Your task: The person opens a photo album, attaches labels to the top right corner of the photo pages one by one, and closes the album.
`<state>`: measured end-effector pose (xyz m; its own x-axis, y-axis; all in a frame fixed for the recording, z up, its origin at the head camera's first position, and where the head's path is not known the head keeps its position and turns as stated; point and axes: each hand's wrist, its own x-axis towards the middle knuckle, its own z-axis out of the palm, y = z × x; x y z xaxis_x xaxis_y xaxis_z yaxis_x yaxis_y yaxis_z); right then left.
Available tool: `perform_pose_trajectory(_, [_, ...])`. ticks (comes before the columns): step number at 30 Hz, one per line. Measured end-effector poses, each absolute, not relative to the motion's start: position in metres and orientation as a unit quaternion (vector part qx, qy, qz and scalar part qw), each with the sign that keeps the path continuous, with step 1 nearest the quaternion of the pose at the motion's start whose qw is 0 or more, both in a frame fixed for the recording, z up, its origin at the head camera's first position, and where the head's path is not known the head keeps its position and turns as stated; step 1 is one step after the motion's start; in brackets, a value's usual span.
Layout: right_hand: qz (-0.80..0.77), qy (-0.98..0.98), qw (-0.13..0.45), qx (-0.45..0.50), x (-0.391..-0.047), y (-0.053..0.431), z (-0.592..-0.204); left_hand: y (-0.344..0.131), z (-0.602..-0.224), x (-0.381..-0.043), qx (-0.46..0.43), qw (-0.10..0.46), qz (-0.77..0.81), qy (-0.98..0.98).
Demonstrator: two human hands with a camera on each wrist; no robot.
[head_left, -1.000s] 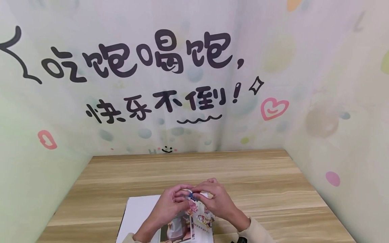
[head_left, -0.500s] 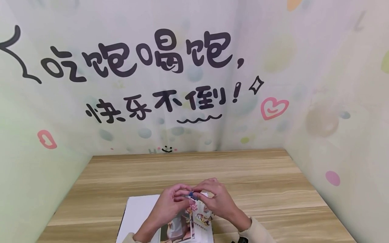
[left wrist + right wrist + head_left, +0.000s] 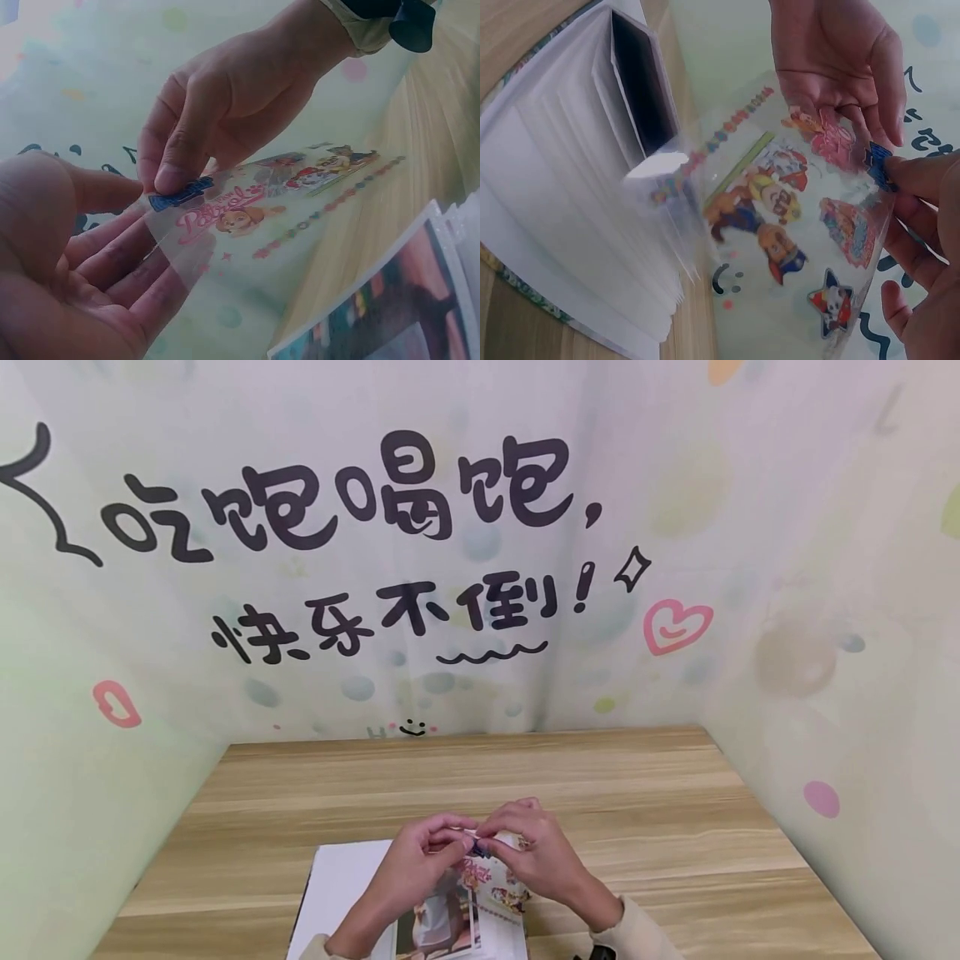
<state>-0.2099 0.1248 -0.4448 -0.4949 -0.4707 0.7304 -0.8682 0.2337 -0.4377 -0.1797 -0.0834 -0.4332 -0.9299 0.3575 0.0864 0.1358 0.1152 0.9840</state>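
Both hands hold a clear sticker sheet [image 3: 489,883] with cartoon stickers above an open photo album [image 3: 347,870]. At the sheet's upper edge my right hand [image 3: 538,853] pinches the corner beside a blue sticker [image 3: 181,193], its thumb on that sticker. My left hand [image 3: 416,864] meets it from the other side, the thumb by the same corner and the fingers behind the sheet. In the right wrist view, the left thumb's tip is close to the blue sticker [image 3: 877,163]. Whether the sticker is lifting off cannot be seen.
A photo [image 3: 435,922] shows on the album's right side, and its left page is white. In the right wrist view the album's pages [image 3: 562,187] fan out. The wooden table [image 3: 637,810] meets a patterned curtain [image 3: 480,693] at the back.
My left thumb has moved up to the blue sticker at the sheet's edge, uncovering the pink lettering. The sheet has shifted slightly; the right hand has barely moved.
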Motion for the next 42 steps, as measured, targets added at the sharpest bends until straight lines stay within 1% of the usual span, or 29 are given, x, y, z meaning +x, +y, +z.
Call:
perform_pose_trajectory(4, [0.416,-0.754,0.226,0.455,-0.211,0.128,-0.445,-0.082,-0.433,-0.18,0.145,0.087,0.657,0.735])
perform_pose_trajectory(7, [0.406,-0.762,0.235,0.447,-0.211,0.13,-0.446,-0.078,-0.433,-0.18,0.123,0.088,0.677,0.72])
perform_pose_trajectory(9, [0.394,-0.766,0.256,0.439,-0.21,0.13,-0.446,-0.077,-0.433,-0.181,0.103,0.085,0.684,0.717])
perform_pose_trajectory(14, [0.358,-0.762,0.331,0.426,-0.206,0.124,-0.443,-0.076,-0.435,-0.182,0.072,0.084,0.697,0.708])
perform_pose_trajectory(17, [0.354,-0.758,0.351,0.421,-0.204,0.121,-0.441,-0.076,-0.435,-0.182,0.067,0.094,0.723,0.681])
perform_pose_trajectory(19, [0.365,-0.757,0.346,0.418,-0.202,0.12,-0.441,-0.076,-0.435,-0.183,0.065,0.102,0.742,0.66])
perform_pose_trajectory(28, [0.407,-0.766,0.287,0.407,-0.196,0.121,-0.44,-0.076,-0.435,-0.184,0.061,0.111,0.777,0.617])
perform_pose_trajectory(33, [0.407,-0.77,0.277,0.405,-0.196,0.122,-0.439,-0.074,-0.435,-0.184,0.061,0.107,0.777,0.618])
perform_pose_trajectory(38, [0.417,-0.776,0.268,0.391,-0.194,0.122,-0.438,-0.07,-0.434,-0.182,0.085,0.07,0.756,0.646])
perform_pose_trajectory(42, [0.448,-0.779,0.241,0.365,-0.19,0.122,-0.437,-0.068,-0.434,-0.18,0.098,0.033,0.732,0.673])
